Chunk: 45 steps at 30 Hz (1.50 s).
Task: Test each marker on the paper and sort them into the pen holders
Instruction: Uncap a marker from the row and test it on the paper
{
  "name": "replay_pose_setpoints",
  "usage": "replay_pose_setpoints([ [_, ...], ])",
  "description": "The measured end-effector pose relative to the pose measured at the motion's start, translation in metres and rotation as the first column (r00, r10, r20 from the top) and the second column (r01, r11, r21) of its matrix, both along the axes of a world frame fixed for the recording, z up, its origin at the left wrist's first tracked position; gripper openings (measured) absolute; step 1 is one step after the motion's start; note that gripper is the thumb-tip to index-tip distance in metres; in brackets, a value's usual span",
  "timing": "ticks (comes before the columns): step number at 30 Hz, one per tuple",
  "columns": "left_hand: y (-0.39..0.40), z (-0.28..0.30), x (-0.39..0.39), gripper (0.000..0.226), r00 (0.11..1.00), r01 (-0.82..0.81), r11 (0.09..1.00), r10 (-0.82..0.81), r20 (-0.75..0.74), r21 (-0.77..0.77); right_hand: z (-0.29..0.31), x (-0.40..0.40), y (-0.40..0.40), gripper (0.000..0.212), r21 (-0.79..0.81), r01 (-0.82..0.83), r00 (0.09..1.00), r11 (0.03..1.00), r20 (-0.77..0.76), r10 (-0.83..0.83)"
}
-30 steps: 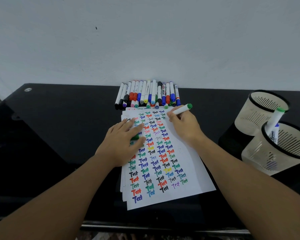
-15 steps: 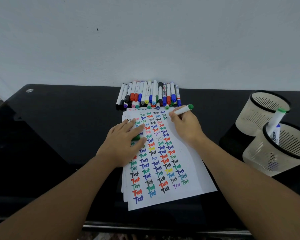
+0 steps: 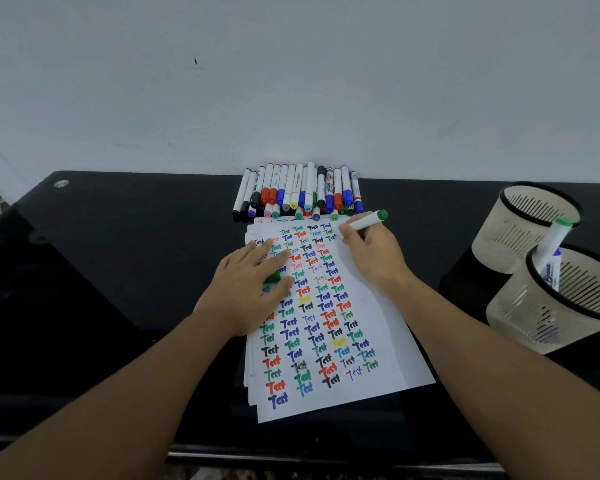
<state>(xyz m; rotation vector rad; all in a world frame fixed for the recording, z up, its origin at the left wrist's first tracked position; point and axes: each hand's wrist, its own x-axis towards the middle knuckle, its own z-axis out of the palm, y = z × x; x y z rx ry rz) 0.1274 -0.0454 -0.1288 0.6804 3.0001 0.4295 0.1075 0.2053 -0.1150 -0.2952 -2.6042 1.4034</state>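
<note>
A stack of white paper (image 3: 388, 344) covered in coloured "Test" words lies on the black table. My right hand (image 3: 373, 252) grips a white marker with a green end (image 3: 371, 219), its tip at the paper's top right. My left hand (image 3: 250, 289) lies flat on the sheet's left side, with a green cap (image 3: 273, 277) tucked between thumb and fingers. A row of several markers (image 3: 298, 192) lies against the wall behind the paper. Two cream pen holders stand at the right: the far one (image 3: 510, 233) looks empty, the near one (image 3: 520, 317) holds a green-capped marker (image 3: 555, 247).
The black glass table (image 3: 118, 271) runs to a white wall at the back. Its front edge (image 3: 291, 455) is close below the paper. A round metal fitting (image 3: 60, 183) sits at the far left corner.
My right hand has shifted slightly with the marker at the top of the paper. My left hand stays pressed on the sheet.
</note>
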Motion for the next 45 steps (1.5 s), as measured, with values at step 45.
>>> replay_pose_setpoints([
  [45,-0.010,-0.002,0.003,0.027,0.974,-0.065,0.932,0.137,-0.180,0.358,0.032,0.014,-0.005,0.044,0.074,-0.321,0.942,0.944,-0.078,0.326],
])
